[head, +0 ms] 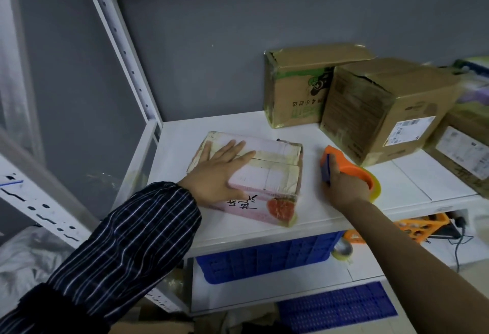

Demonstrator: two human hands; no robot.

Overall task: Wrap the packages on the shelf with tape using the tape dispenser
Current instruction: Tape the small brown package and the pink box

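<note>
Shelving (180,143) against grey wall (198,56), left hand (219,172) flat on pink box (272,175), right hand (346,185) gripping tape dispenser (352,164)

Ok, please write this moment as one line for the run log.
left hand: flat on pink box | right hand: grips dispenser | dispenser: right of pink box, not touching it

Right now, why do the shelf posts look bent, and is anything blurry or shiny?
Head view: the wide-angle lens bows the white shelf post; light is dim, shadows soft; the pink box under the left hand is fairly sharp; the labelled cardboard box at the right edge smears; tape on the big brown box shows a dull sheen.
</note>
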